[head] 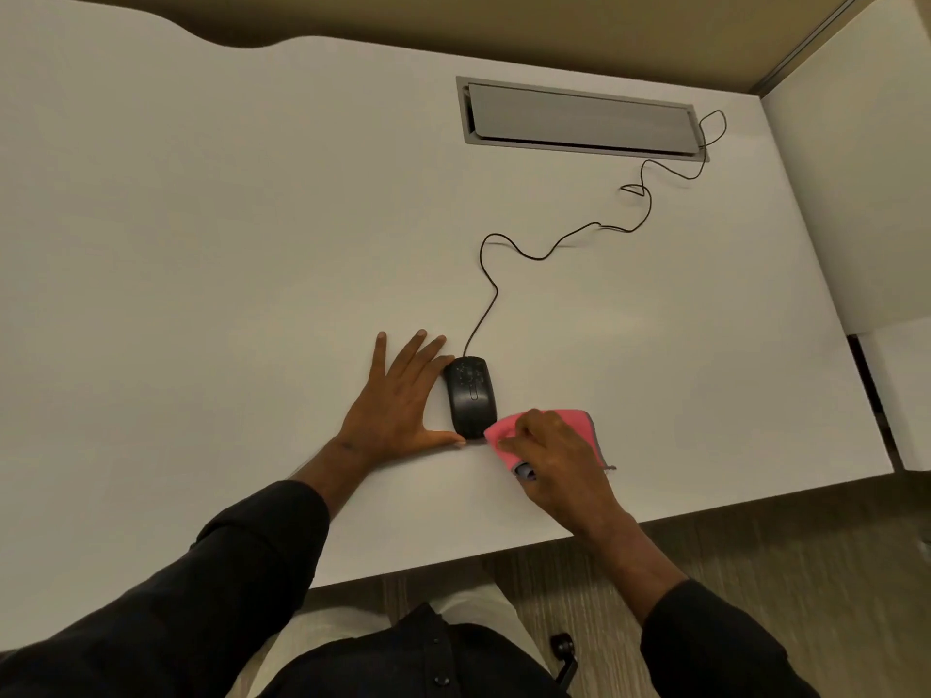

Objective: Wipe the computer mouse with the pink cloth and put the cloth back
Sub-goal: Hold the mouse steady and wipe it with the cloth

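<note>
Black mouse [471, 395] sits on the white table [226, 244] near the front edge, buttons pointing away from the person. Its cord [486, 304] snakes off toward the grey cable hatch [579, 118] at the back right.

Pink cloth [549, 425] is bunched under the right hand [554, 455], fingers curled down and gripping it; the cloth's near corner touches the mouse's rear right side. A small bluish item shows under the hand at the cloth's lower edge; cannot tell what it is.

Left hand [398, 400] lies flat and fully spread on the table, holding nothing. Thumb reaches to the mouse's rear end, fingers run along its left flank, apparently bracing it.

Judgement: wipe is at the rear corner; top and buttons look not yet covered. To do it well, keep the left hand as a stop so the mouse does not slide, draw the cloth over the back and forward across the buttons with light pressure, then along both sides. Avoid snagging the cord. Where the cloth belongs is not visible.
</note>
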`<state>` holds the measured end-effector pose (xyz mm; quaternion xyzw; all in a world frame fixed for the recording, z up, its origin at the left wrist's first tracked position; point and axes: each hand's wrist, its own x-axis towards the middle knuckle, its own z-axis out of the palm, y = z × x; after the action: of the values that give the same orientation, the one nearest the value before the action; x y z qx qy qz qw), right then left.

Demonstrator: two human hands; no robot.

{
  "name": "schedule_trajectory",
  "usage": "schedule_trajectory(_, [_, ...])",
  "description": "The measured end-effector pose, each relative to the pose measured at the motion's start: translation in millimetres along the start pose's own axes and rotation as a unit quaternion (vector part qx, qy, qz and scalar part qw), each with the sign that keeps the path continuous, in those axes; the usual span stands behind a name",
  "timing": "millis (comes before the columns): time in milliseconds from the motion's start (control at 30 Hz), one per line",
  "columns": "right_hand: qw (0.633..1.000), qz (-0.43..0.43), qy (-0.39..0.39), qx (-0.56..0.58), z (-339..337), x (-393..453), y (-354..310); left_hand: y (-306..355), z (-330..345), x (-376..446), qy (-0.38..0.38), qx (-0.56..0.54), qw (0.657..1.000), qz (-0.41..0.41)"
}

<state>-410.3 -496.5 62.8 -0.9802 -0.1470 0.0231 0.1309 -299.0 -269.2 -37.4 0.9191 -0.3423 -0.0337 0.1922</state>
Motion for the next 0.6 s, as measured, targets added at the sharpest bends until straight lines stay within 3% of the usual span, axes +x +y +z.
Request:
schedule_trajectory(233, [0.991,0.053,0.084,0.086,-15,26,21,3,-9,-2,0.007,-0.028,1.0,-0.003])
schedule_trajectory(400, [0.979,0.073,0.13,0.141,-15,55,37,28,-28,-19,0.059,-0.098,0.993,-0.006])
schedule_trajectory(600, [0.983,0.011,0.072,0.17,-14,84,48,82,-22,-48,0.069,-0.01,0.997,0.038])
